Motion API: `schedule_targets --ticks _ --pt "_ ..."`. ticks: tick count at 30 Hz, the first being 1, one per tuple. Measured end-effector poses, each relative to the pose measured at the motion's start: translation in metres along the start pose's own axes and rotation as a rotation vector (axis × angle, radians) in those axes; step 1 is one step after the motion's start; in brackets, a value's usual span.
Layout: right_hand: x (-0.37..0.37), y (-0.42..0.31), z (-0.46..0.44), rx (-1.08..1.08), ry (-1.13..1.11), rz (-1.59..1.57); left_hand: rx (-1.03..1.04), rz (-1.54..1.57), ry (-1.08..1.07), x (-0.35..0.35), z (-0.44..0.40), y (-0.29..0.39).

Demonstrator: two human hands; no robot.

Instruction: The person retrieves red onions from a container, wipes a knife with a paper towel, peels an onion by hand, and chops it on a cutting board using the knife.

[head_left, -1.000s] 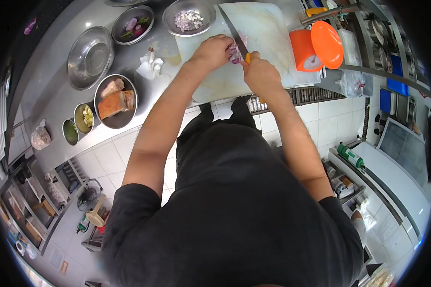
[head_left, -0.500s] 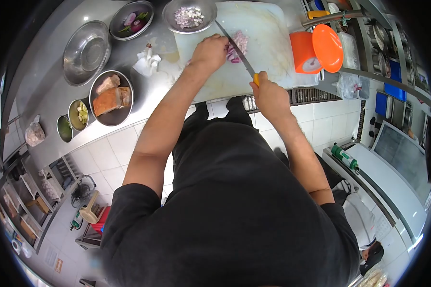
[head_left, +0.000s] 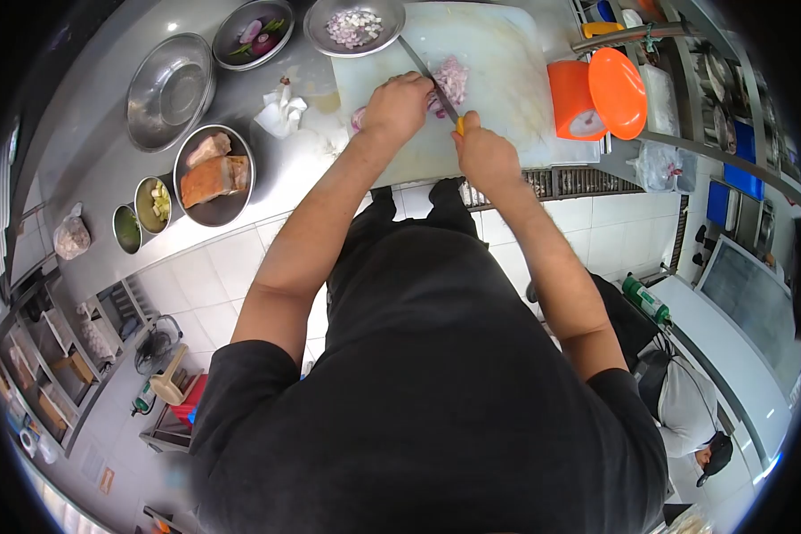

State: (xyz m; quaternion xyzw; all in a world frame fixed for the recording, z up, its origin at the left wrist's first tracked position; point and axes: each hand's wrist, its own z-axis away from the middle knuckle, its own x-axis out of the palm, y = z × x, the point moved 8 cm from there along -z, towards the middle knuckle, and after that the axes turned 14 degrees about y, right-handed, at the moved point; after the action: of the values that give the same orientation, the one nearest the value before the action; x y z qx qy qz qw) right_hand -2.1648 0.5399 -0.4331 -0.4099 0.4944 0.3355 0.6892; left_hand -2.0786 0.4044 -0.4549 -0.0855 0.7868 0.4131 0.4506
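My right hand (head_left: 487, 156) is wrapped round the yellow handle of a knife (head_left: 429, 76), whose blade slants up and left across the white cutting board (head_left: 507, 98). Chopped purple onion (head_left: 452, 80) lies in a pile to the right of the blade. Close to the blade's left side, my left hand (head_left: 397, 105) has its fingers bent together over onion mostly hidden beneath them. Another bit of onion (head_left: 358, 117) shows at the left of that hand. A steel bowl (head_left: 315, 37) with diced onion (head_left: 354, 28) stands at the board's upper left corner.
Left on the steel counter are an empty bowl (head_left: 170, 93), a bowl of whole onions (head_left: 260, 34), a bowl with meat (head_left: 214, 178), two small cups and crumpled tissue (head_left: 281, 112). An orange scale (head_left: 577, 100) stands right of the board. A co-worker (head_left: 685, 400) is at lower right.
The knife first moved right, off the onion, then back left beside my left hand. More cut onion lies spread right of the blade. The co-worker has come further into view.
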Motion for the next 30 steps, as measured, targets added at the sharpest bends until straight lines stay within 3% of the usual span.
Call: schedule_targets --ticks 5,10,17,20,25,30 --pt "-0.037 -0.013 0.010 -0.048 -0.056 0.051 -0.070 0.030 -0.058 -0.009 0.005 0.000" --pt "0.005 -0.013 -0.002 0.038 -0.027 0.009 -0.043 -0.054 -0.078 -0.007 0.006 0.002" --pt "-0.027 -0.020 -0.001 0.000 -0.085 -0.006 -0.046 0.014 -0.087 -0.010 0.010 -0.001" --pt "0.005 -0.017 -0.007 0.069 -0.034 -0.043 -0.025 -0.030 -0.085 -0.010 0.015 -0.001" --pt "-0.012 -0.015 -0.015 -0.007 -0.013 -0.004 -0.062 -0.071 -0.169 0.000 0.007 -0.004" --pt "-0.039 0.003 -0.011 -0.071 -0.022 0.088 -0.143 -0.025 -0.080 -0.009 0.012 0.003"
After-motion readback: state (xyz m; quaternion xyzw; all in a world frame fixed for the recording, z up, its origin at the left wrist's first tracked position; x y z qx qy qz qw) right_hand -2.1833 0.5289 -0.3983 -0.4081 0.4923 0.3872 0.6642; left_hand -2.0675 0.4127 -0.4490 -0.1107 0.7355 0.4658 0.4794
